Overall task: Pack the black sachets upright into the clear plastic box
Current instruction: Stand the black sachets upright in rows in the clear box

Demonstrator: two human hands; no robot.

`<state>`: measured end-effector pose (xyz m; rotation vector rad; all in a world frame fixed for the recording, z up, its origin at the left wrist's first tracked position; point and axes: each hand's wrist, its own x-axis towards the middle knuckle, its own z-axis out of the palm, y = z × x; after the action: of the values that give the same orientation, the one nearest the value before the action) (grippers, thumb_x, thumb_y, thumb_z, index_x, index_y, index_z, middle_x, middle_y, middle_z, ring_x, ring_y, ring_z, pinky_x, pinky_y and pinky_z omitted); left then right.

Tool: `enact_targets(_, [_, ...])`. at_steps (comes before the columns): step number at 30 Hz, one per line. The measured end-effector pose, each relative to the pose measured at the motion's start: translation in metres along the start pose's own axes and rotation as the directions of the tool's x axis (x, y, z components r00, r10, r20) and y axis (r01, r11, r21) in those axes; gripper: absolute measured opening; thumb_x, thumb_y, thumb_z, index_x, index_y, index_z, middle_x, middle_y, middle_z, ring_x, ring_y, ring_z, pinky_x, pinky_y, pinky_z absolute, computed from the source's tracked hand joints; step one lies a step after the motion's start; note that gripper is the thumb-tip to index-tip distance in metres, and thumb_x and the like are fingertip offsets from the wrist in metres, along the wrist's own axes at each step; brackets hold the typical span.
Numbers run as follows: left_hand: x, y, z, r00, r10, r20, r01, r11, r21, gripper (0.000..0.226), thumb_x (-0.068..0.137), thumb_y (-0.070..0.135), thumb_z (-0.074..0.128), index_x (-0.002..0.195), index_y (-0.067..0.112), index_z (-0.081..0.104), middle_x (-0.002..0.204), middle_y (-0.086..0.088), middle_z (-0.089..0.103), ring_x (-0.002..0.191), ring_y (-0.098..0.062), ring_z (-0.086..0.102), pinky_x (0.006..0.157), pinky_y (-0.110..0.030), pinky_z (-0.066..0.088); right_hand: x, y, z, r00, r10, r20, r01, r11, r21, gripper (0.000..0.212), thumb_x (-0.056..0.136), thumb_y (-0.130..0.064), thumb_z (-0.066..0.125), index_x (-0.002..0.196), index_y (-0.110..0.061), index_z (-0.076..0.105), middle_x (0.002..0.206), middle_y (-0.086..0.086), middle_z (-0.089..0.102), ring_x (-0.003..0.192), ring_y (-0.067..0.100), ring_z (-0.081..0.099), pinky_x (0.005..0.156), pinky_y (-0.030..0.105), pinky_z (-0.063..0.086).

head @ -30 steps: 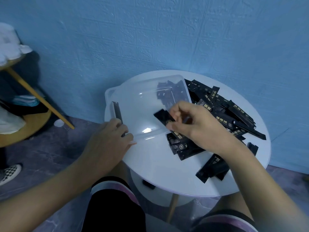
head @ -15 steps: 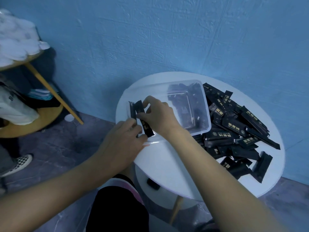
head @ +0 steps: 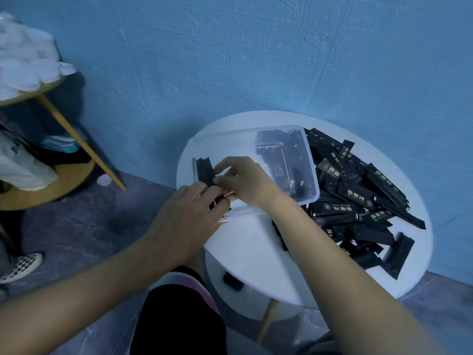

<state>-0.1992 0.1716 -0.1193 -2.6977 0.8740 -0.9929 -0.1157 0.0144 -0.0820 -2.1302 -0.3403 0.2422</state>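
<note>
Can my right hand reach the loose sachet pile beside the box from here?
Probably yes. The right hand is busy pinching the upright sachets at the left end of the clear box, but the loose pile lies uncovered just right of it, nothing blocking the way.

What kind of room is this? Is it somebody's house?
Probably a room in a home, not a factory: a small round white table against a blue wall, a wooden shelf stand, and a checkered shoe on the floor.

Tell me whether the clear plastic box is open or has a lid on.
Open: the right hand reaches over the rim of the clear plastic box to black sachets inside; no lid covers it.
</note>
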Motion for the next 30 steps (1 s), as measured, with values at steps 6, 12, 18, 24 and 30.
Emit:
enact_targets(6, [-0.003, -0.003, 0.002, 0.999, 0.001, 0.039, 0.000, 1.000, -0.012, 0.038, 0.083, 0.023, 0.077, 0.119, 0.013, 0.070, 0.113, -0.010, 0.066, 0.091, -0.029, 0.060, 0.074, -0.041, 0.051, 0.000, 0.003, 0.002, 1.000, 0.010, 0.027, -0.012, 0.996, 0.091, 0.011, 0.090, -0.012, 0.064, 0.096, -0.019, 0.070, 0.070, 0.004, 0.071, 0.074, 0.028, 0.074, 0.078, 0.047, 0.062])
enact_targets(12, [-0.001, -0.005, -0.001, 0.998, 0.016, 0.060, -0.013, 0.999, -0.042, 0.019, 0.075, 0.017, 0.081, 0.089, 0.009, 0.071, 0.106, -0.012, 0.069, 0.091, -0.031, 0.062, 0.073, -0.042, 0.053, 0.000, 0.001, 0.002, 0.998, 0.042, 0.043, -0.048, 0.986, 0.160, 0.016, 0.092, -0.003, 0.059, 0.102, -0.007, 0.071, 0.073, 0.012, 0.070, 0.065, 0.020, 0.066, 0.072, 0.036, 0.062])
enact_targets(18, [-0.001, -0.009, 0.003, 0.998, 0.041, 0.055, -0.039, 0.999, -0.027, 0.010, 0.082, 0.020, 0.073, 0.088, 0.011, 0.072, 0.094, -0.008, 0.071, 0.089, -0.031, 0.063, 0.072, -0.041, 0.051, 0.003, -0.001, 0.004, 0.997, 0.058, 0.047, -0.066, 0.981, 0.185, 0.012, 0.092, -0.008, 0.062, 0.099, -0.008, 0.072, 0.080, 0.013, 0.073, 0.066, 0.023, 0.071, 0.074, 0.040, 0.063])
enact_targets(24, [0.000, -0.009, 0.004, 0.997, 0.058, 0.053, -0.056, 0.997, -0.044, 0.008, 0.081, 0.018, 0.075, 0.085, 0.011, 0.071, 0.089, -0.007, 0.071, 0.083, -0.029, 0.063, 0.070, -0.041, 0.050, 0.009, -0.011, 0.006, 1.000, 0.015, 0.006, -0.016, 0.995, 0.102, 0.025, 0.081, -0.032, 0.079, 0.098, -0.017, 0.069, 0.078, 0.007, 0.075, 0.066, 0.022, 0.075, 0.071, 0.043, 0.064])
enact_targets(30, [0.001, -0.008, 0.001, 0.997, 0.068, 0.025, -0.067, 0.997, -0.036, 0.009, 0.074, 0.014, 0.079, 0.080, 0.012, 0.073, 0.085, -0.005, 0.072, 0.081, -0.027, 0.064, 0.068, -0.038, 0.049, 0.010, -0.015, 0.010, 0.999, -0.008, -0.031, 0.008, 1.000, 0.021, 0.026, 0.078, -0.030, 0.079, 0.098, -0.020, 0.066, 0.074, 0.005, 0.073, 0.063, 0.019, 0.074, 0.066, 0.041, 0.064])
